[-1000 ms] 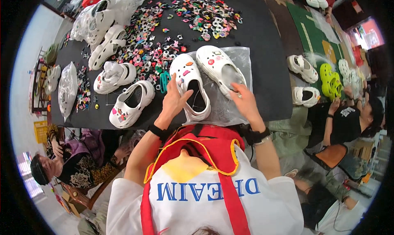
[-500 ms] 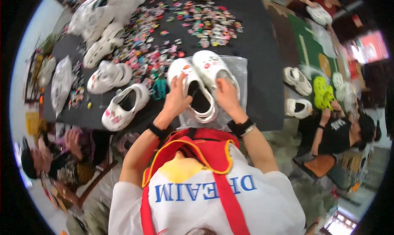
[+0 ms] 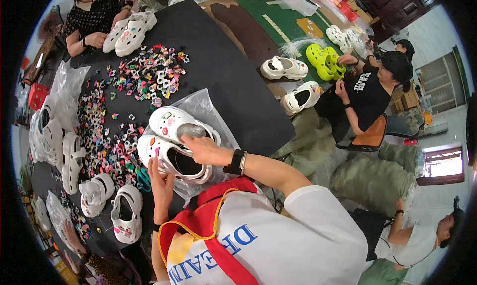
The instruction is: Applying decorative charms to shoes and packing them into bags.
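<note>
From where I stand, a pair of white foam clogs with small coloured charms on their toes lies side by side and touching on a clear plastic bag (image 3: 211, 106), near the edge of the black worktop (image 3: 248, 106). The far clog (image 3: 168, 117) and the near clog (image 3: 145, 146) point their toes away from the wearer, probably so the decorated fronts can be seen together; the bag beneath perhaps keeps them clean. The loose mixed-colour charms (image 3: 94, 118) are spread close by, likely for easy reach.

The left hand (image 3: 162, 184) is loosely open, its fingers stretched against the near clog's side, seemingly steadying it rather than gripping. The right hand (image 3: 202, 149) is partly curled, reaching over the near clog to the far one's opening, where crumpled clear plastic (image 3: 195, 131) shows; whether it pinches anything, I can't tell.
</note>
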### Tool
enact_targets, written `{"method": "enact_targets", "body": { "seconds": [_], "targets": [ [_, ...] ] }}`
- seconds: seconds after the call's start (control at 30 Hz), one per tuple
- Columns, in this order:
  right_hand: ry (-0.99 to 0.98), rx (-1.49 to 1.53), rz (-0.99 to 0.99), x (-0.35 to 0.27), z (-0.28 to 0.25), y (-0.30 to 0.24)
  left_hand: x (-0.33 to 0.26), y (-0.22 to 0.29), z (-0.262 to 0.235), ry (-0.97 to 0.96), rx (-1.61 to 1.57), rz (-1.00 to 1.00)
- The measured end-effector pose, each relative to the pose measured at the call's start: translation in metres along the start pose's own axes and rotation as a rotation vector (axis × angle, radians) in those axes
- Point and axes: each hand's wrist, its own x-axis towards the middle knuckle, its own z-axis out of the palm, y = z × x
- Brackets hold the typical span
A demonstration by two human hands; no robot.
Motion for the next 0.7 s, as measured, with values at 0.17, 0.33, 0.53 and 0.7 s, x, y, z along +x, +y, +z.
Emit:
{"method": "enact_targets", "body": {
  "seconds": [0.17, 0.33, 0.53, 0.7],
  "targets": [
    [-0.063, 0.322, -0.066, 0.033, -0.042, 0.003, -0.014, -0.010, -0.015, 0.334, -0.427, -0.207],
    [-0.192, 0.705, 0.036, 0.050, -0.130, -0.004, -0.019, -0.017, -0.006, 0.247, -0.192, -0.012],
    [0.078, 1.014, 0.130, 0.040, -0.190, 0.027, -0.016, -0.016, 0.034, -0.316, 0.045, -0.046],
    [0.465, 0.854, 0.063, 0.052, -0.215, 0.119, -0.015, -0.021, 0.043, -0.506, 0.144, -0.069]
  ]
}}
